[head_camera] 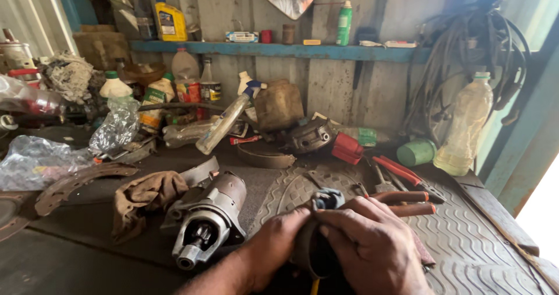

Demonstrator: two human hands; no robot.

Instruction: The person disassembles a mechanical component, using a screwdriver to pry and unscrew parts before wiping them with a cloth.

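Note:
My left hand [273,244] and my right hand [372,245] meet at the bottom centre of the head view, both closed around a dark round part [308,251] with a bluish rag [327,199] bunched on top of it. A yellow strip shows just below the part. To the left of my hands a grey starter motor [207,216] lies on the bench, its pinion end pointing toward me.
A brown rag [142,199] and a curved brake shoe [81,181] lie left. Red-handled pliers [404,175] and other tools lie right of centre on the ribbed mat [471,237]. Bottles, a spray bottle [224,123], a green cup [416,153] and a plastic bottle [466,126] crowd the back.

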